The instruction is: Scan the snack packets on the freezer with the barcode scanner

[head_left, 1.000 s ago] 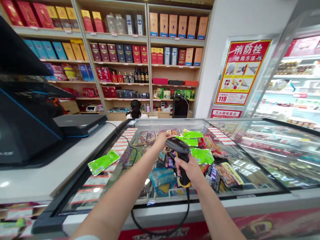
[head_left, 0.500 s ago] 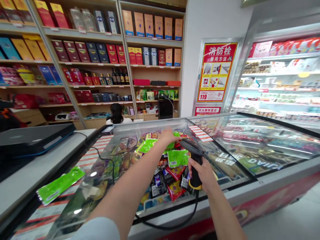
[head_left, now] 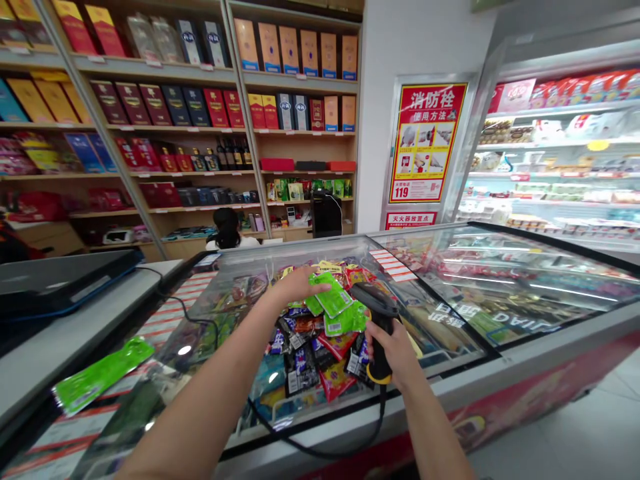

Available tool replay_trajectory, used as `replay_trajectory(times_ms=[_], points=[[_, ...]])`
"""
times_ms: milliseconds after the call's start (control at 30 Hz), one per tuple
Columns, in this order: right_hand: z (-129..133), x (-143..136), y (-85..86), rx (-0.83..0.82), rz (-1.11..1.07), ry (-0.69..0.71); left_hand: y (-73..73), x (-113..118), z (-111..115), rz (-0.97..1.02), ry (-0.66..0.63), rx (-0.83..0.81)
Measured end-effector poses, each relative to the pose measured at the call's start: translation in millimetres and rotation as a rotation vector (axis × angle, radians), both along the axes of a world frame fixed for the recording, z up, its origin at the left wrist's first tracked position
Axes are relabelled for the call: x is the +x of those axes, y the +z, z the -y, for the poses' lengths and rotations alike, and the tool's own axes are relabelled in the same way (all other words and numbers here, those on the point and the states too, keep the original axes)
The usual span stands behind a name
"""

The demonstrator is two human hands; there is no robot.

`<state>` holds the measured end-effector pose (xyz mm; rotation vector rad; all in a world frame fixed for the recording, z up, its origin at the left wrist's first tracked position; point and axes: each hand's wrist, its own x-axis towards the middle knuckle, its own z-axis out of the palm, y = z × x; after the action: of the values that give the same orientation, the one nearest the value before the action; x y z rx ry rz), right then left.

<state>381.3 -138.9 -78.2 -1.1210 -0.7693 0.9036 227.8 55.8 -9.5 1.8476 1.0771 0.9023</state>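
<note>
My right hand (head_left: pixel 393 347) is wrapped round the handle of a black and yellow handheld scanner (head_left: pixel 375 300), whose head points left over the snack pile. My left hand (head_left: pixel 301 283) has its fingers on a green packet (head_left: pixel 333 295) and holds it over the pile. Another green packet (head_left: pixel 345 320) lies just below it, beside the scanner. Black packets (head_left: pixel 301 370) and red packets (head_left: pixel 336 380) lie heaped on the glass freezer top (head_left: pixel 425 327). A long green packet (head_left: pixel 103 375) rests apart at the left.
A black device (head_left: pixel 65 280) stands on the counter (head_left: pixel 100 327) at left. The scanner's cable (head_left: pixel 325 455) loops along the freezer's front edge. Behind are shelves of boxes and a person (head_left: pixel 227 230) with dark hair.
My left hand has moved left and toward me, and a green packet now shows in its fingers. The green packets over the pile's left part are no longer there. The view has shifted slightly.
</note>
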Motion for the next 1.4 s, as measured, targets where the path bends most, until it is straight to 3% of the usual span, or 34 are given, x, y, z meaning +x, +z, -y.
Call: replay_trajectory(times_ms=[100, 200, 367, 667, 767, 900, 967, 1233, 1333, 1400], points=[[-1, -3, 1.0, -0.003, -0.009, 0.007, -14.2, 11, 26, -0.028, 0.286, 0.087], [0, -5, 3.0, -0.005, -0.021, 0.005, -27.0, 28, 44, -0.049, 0.379, 0.065], [4, -5, 0.8, 0.005, -0.043, -0.011, -30.6, 39, 50, -0.031, 0.412, 0.015], [4, -9, -6.0, -0.024, -0.04, -0.017, -33.1, 39, 53, -0.273, 0.36, 0.118], [5, -9, -6.2, -0.035, -0.033, -0.02, -33.3, 36, 46, -0.091, 0.296, 0.091], [4, -8, -3.7, -0.054, 0.004, 0.007, -27.9, 11, 29, 0.435, 0.218, -0.137], [3, -10, -0.1, -0.055, 0.033, 0.039, -25.1, -8, 21, 0.589, 0.193, -0.266], [-18, -42, 21.5, -0.084, 0.197, 0.211, -29.4, -87, -4, 0.722, 0.264, -0.525], [-30, -62, 25.7, -0.097, 0.235, 0.304, -33.9, -104, -8, 0.838, 0.175, -0.649], [-37, -73, 26.0, -0.102, 0.267, 0.344, -36.5, -109, -10, 0.931, 0.193, -0.733]])
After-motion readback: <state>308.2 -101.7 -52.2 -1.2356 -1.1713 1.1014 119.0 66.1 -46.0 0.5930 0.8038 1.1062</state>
